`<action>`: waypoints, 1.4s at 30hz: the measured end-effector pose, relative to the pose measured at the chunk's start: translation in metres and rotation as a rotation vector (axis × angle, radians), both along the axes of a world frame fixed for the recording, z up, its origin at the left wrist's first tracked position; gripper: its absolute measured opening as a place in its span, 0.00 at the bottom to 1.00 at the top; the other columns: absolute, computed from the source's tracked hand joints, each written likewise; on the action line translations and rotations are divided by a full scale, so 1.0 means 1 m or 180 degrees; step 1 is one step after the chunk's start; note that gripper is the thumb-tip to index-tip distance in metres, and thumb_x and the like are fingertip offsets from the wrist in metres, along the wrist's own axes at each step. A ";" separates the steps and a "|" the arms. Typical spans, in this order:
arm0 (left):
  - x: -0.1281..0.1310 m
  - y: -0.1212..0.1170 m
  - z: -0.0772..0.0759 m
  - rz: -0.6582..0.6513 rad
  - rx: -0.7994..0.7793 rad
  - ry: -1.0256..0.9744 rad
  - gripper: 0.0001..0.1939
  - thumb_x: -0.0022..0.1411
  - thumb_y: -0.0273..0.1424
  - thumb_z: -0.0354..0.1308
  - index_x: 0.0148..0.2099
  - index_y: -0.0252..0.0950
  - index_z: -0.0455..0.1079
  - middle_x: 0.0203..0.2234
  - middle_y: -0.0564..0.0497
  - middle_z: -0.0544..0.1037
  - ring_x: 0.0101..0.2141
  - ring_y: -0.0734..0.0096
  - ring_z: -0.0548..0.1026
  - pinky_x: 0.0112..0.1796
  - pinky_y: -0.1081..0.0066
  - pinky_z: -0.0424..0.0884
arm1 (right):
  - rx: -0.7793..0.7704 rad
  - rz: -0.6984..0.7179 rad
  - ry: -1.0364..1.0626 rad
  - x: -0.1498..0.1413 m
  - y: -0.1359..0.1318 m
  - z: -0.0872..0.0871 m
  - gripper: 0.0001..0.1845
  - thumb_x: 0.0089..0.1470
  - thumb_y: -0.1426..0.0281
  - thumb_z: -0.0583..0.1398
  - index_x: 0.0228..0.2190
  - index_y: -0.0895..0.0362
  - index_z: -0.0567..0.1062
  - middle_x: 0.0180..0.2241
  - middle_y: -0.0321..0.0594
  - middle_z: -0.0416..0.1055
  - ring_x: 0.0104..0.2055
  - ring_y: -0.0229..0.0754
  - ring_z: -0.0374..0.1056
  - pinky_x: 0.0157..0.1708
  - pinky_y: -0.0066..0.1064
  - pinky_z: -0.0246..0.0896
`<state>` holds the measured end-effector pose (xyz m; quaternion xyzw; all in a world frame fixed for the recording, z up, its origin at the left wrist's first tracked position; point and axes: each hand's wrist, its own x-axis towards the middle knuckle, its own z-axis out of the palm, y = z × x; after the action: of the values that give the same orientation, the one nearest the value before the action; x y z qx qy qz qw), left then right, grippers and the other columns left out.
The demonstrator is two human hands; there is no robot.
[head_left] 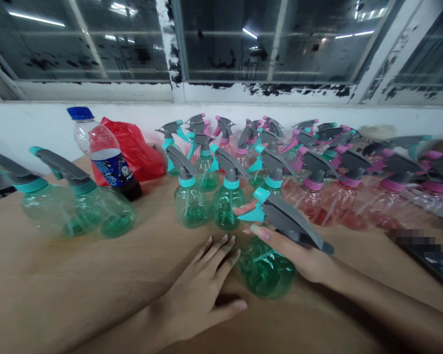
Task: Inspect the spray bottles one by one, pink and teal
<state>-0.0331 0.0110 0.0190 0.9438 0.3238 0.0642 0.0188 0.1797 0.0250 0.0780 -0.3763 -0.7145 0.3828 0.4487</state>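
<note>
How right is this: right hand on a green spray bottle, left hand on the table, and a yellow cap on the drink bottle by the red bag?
The cap on the drink bottle by the red bag is blue, not yellow, in the head view. The right hand is on a green spray bottle, the left hand on the table.

left hand: slim fingers | right hand: longish thumbnail | forearms: bare
</note>
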 end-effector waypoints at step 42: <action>0.000 -0.001 -0.001 0.0026 0.0055 -0.0069 0.36 0.65 0.52 0.47 0.64 0.30 0.55 0.62 0.39 0.58 0.61 0.51 0.53 0.58 0.52 0.51 | -0.0058 0.0191 0.0082 0.002 0.000 -0.002 0.14 0.55 0.61 0.59 0.43 0.52 0.71 0.25 0.33 0.68 0.26 0.39 0.66 0.25 0.32 0.60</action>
<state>-0.0334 0.0096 0.0178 0.9418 0.3268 0.0773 0.0139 0.1818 0.0249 0.0762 -0.3538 -0.7161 0.4074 0.4428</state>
